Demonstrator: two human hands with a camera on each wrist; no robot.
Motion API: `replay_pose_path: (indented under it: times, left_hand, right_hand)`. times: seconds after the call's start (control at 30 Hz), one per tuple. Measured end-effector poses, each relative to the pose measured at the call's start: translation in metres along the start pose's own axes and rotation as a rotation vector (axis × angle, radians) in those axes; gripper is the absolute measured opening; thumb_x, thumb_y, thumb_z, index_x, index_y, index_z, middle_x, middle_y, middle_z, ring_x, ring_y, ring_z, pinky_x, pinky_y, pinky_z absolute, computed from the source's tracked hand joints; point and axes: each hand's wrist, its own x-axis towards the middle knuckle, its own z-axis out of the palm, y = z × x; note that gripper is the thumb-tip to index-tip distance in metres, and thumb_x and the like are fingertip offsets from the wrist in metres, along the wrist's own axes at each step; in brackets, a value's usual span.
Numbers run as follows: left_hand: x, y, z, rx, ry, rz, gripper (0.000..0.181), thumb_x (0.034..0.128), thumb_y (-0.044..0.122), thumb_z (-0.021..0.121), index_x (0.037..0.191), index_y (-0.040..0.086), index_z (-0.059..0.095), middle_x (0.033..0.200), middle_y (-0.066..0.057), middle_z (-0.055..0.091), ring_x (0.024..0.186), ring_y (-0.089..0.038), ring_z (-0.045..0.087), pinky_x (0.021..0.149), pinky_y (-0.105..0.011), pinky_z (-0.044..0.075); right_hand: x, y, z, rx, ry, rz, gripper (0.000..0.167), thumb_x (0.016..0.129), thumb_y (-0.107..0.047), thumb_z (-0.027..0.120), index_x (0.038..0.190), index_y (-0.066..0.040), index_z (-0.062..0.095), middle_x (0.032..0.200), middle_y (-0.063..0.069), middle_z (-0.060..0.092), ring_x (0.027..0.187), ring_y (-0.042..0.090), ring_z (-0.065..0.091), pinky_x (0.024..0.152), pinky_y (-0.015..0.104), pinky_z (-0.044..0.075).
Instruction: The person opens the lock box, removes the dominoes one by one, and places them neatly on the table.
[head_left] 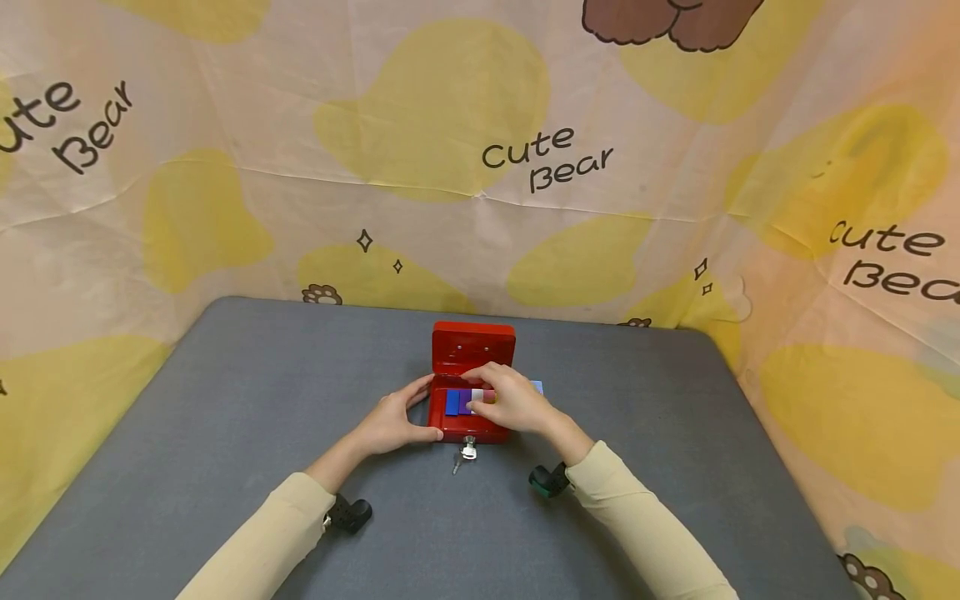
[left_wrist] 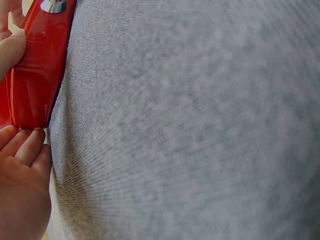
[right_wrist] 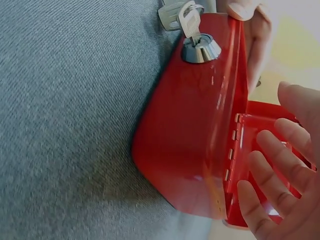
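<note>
A red metal cash box (head_left: 491,435) stands on the table, its lid (head_left: 472,343) raised at the back. In its front lock sits a key (right_wrist: 190,22) with a second key hanging from the ring. Several flat coloured pieces, blue, purple, white and pinkish, lie side by side inside; the blue piece (head_left: 452,402) is leftmost. My left hand (head_left: 386,423) holds the box's left side, thumb at the front corner and fingers along the side. My right hand (head_left: 517,400) hovers over the box's right half, fingers spread and slightly bent; it hides part of the pieces.
A grey cloth-covered table (head_left: 300,367) surrounds the box. Beyond it hangs a patterned curtain (head_left: 450,167) with yellow patches. A light blue item (head_left: 537,387) shows just right of the box, mostly behind my right hand. Black wrist mounts (head_left: 351,514) sit under both forearms.
</note>
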Motion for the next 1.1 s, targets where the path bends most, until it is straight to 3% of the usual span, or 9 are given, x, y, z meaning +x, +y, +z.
replay_pose_path:
  times: [0.17, 0.8, 1.1]
  left_hand:
    - [0.000, 0.001, 0.000, 0.008, 0.002, -0.025, 0.091, 0.0681, 0.030, 0.081, 0.143, 0.014, 0.033, 0.142, -0.010, 0.041, 0.128, -0.024, 0.044, 0.105, -0.050, 0.030]
    - [-0.001, 0.000, -0.001, 0.002, 0.002, 0.013, 0.091, 0.0688, 0.033, 0.080, 0.143, 0.013, 0.032, 0.142, -0.012, 0.041, 0.127, -0.025, 0.045, 0.104, -0.049, 0.032]
    - [-0.001, -0.001, -0.001, -0.002, 0.005, 0.018, 0.091, 0.0684, 0.032, 0.081, 0.143, 0.013, 0.033, 0.142, -0.013, 0.042, 0.127, -0.025, 0.045, 0.104, -0.049, 0.032]
  right_hand:
    - [0.004, 0.000, 0.006, -0.006, -0.020, 0.015, 0.042, 0.082, -0.025, 0.068, 0.121, -0.012, 0.058, 0.113, 0.002, 0.062, 0.099, 0.015, 0.058, 0.086, 0.030, 0.049]
    - [0.014, -0.002, 0.022, -0.067, -0.060, 0.050, 0.048, 0.081, -0.030, 0.069, 0.124, -0.014, 0.057, 0.118, 0.001, 0.061, 0.098, 0.014, 0.056, 0.088, 0.031, 0.048]
    - [0.018, -0.004, 0.030, -0.107, -0.071, 0.074, 0.048, 0.080, -0.032, 0.069, 0.124, -0.014, 0.058, 0.118, 0.002, 0.061, 0.105, 0.016, 0.057, 0.092, 0.034, 0.047]
